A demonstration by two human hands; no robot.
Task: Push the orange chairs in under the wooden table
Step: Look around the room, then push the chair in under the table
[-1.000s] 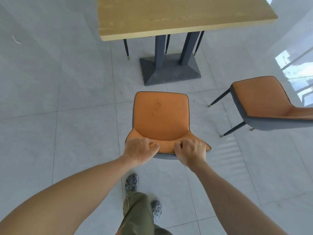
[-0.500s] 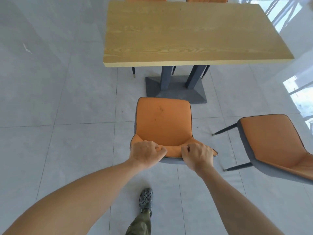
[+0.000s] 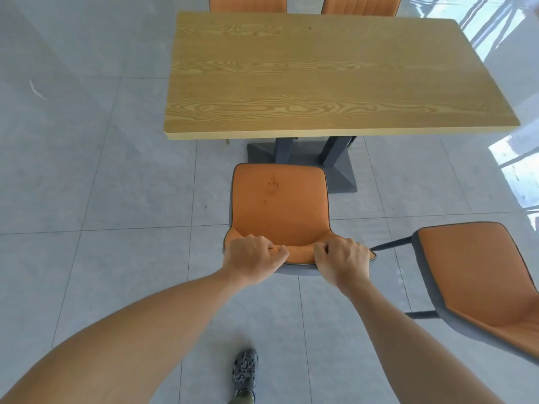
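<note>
The back of the chair (image 3: 280,208) at frame centre is being gripped by the left hand (image 3: 250,259) and right hand (image 3: 342,262). Its seat is being held just short of the bench (image 3: 320,74) edge above. A second chair (image 3: 478,281) is being left at lower right.

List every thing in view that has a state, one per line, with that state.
Orange chair with grey shell in the middle: out from the table, backrest top held in both hands.
Left hand: grip closed on that backrest.
Right hand: grip closed on that backrest.
Second orange chair at right: pulled out, angled, untouched.
Two orange chairs on the far side: close against the table edge.
Wooden table on dark pedestal: top bare.
</note>
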